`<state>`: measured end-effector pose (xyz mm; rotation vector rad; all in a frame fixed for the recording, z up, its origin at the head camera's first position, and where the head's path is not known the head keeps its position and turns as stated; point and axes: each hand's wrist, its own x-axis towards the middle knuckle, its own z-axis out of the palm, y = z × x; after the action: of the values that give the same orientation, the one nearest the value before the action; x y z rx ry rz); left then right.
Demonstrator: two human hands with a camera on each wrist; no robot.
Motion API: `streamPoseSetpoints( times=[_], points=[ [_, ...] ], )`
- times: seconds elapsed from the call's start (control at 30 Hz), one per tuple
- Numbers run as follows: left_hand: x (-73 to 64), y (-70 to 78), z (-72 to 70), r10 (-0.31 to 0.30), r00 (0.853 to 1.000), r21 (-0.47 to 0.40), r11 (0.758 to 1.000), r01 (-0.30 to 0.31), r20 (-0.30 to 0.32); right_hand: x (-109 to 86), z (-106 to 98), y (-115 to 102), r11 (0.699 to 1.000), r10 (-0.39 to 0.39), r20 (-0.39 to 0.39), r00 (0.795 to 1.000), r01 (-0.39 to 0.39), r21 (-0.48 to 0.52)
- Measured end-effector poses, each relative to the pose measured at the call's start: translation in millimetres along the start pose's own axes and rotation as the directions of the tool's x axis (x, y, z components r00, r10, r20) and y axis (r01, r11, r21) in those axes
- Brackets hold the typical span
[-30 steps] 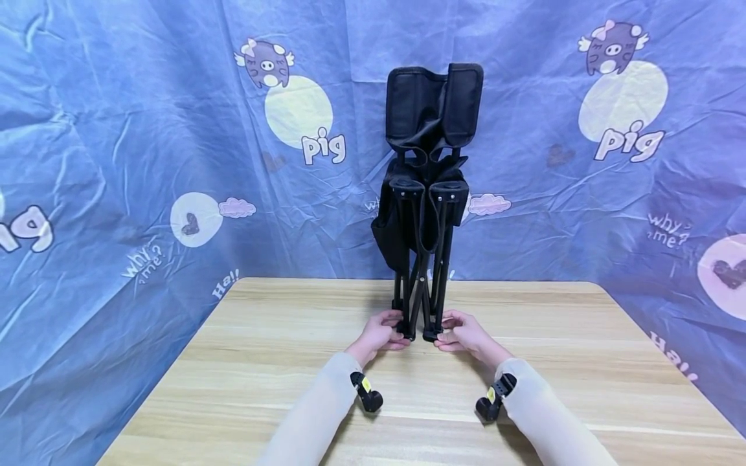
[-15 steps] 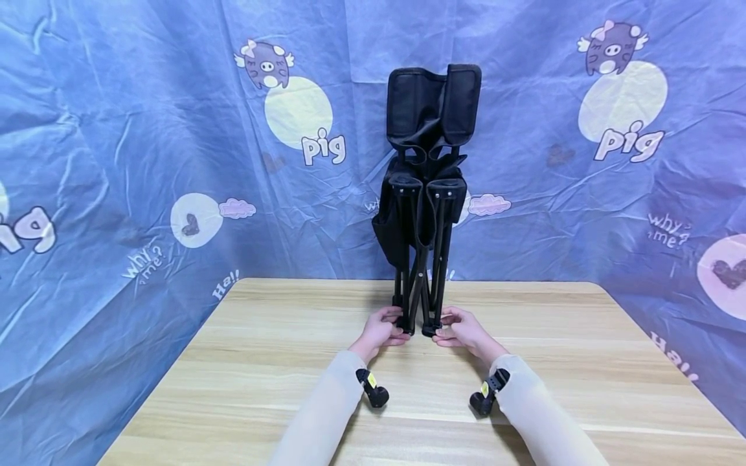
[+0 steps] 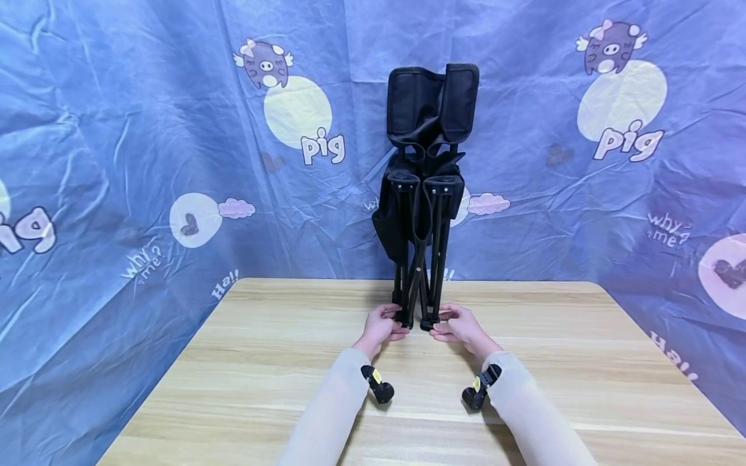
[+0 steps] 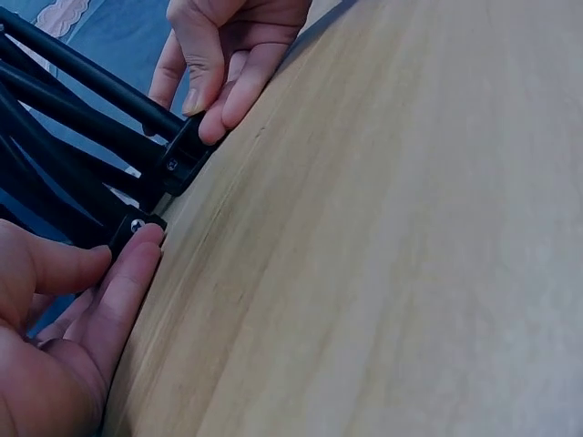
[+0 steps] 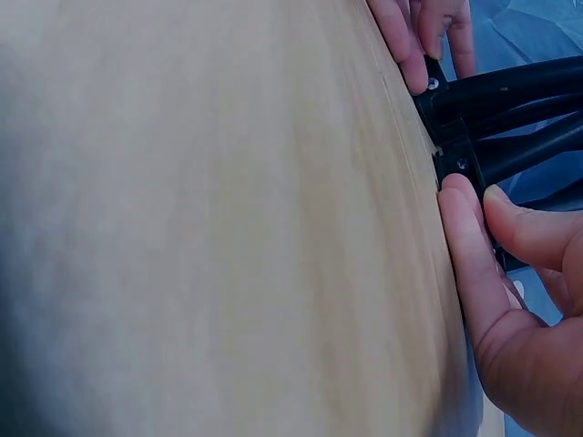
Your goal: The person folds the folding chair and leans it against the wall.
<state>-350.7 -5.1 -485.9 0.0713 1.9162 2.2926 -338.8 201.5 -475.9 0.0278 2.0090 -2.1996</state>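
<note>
A folded black camping chair (image 3: 408, 103) stands upright in the head view, its fabric bunched at the top and its dark tube legs (image 3: 416, 278) drawn together below. My left hand (image 3: 381, 328) grips the left front foot (image 4: 127, 232), thumb on top and fingers low along the tabletop. On the other side my right hand (image 3: 460, 327) pinches the right front foot (image 5: 455, 166) in the same way. Both feet have a screw in a black plastic joint, and they sit close together. The rear feet are mostly hidden behind the front legs and hands.
The chair stands near the back edge of a light wooden table (image 3: 280, 362). Right behind it hangs a blue cloth (image 3: 146, 116) printed with pigs and words. Small black wrist cameras (image 3: 381, 391) are strapped to both pale sleeves.
Both hands have slid slightly away from me with the chair's front feet, which have shifted back a little. The forearms have come closer together, and the chair's top has barely moved.
</note>
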Motion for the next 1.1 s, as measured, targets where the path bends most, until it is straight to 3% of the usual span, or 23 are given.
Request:
streamPoseSetpoints(
  times=[0.7, 1.1],
  points=[
    [1.9, 2.7, 6.1, 0.009, 0.992, -0.044, 0.999, -0.015, -0.128, 8.1, 16.2, 6.6, 0.996, -0.052, -0.172, 0.984, 0.064, 0.062],
    [5.7, 0.7, 4.6, -0.004, 0.993, -0.097, 0.995, -0.007, -0.114, 9.4, 19.9, 4.3, 0.997, -0.063, -0.219, 0.974, 0.074, 0.038]
  ],
)
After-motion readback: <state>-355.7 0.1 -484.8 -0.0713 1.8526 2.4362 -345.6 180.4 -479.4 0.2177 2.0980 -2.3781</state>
